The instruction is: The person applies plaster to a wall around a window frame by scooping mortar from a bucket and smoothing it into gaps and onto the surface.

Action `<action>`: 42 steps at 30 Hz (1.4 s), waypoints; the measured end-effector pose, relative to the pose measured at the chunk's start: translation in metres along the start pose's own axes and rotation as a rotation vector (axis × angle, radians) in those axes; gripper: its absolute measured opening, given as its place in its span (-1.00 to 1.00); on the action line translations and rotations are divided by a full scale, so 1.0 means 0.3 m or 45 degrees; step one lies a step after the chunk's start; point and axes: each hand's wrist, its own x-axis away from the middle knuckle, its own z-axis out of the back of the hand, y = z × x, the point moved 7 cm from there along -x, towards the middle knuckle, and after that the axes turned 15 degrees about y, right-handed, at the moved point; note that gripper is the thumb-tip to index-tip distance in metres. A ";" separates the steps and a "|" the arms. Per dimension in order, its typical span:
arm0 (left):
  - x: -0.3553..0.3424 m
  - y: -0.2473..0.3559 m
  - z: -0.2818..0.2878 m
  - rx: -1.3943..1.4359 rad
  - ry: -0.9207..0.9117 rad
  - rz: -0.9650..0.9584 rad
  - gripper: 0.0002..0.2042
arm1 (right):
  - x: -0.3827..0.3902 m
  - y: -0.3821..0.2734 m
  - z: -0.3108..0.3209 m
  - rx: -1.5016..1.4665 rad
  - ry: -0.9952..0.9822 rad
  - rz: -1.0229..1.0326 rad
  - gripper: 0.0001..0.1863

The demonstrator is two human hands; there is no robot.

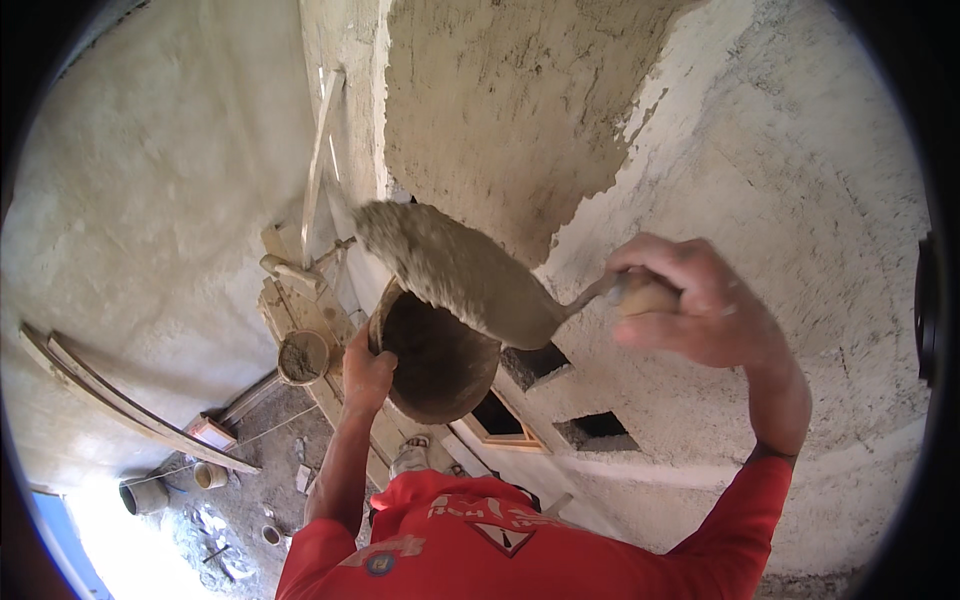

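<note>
Nearest the lower edge, a red shirt (610, 555) is framing the view. The right hand (690, 300), blurred, is gripping the handle of a trowel (525, 312), its fingers wrapped round the wood; the blade is lying broadly level, presumably so that its thick load of wet mortar (430, 250) is not sliding off. The left hand (368, 372) is clasping the rim of a dark-mouthed bucket (437, 365), thumb over the edge, and is tilting the mouth up below the blade, apparently to keep it within the trowel's reach and to catch drips. Ahead, the wall is carrying a darker plaster patch (505, 110) beside paler rough plaster (780, 200). Lower down, planks (283, 312) are supporting a smaller bucket (303, 357) holding grey material, probably placed there to be at hand. A wooden batten (318, 165) is standing upright near the corner. Farthest off, long strips (130, 405) are leaning on the left-hand wall, and containers (146, 495) are resting on the littered floor (275, 480).
</note>
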 end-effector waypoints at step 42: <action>0.077 0.081 -0.098 0.189 -0.372 0.075 -0.44 | 0.315 0.365 -0.762 0.790 -0.310 -0.008 -0.48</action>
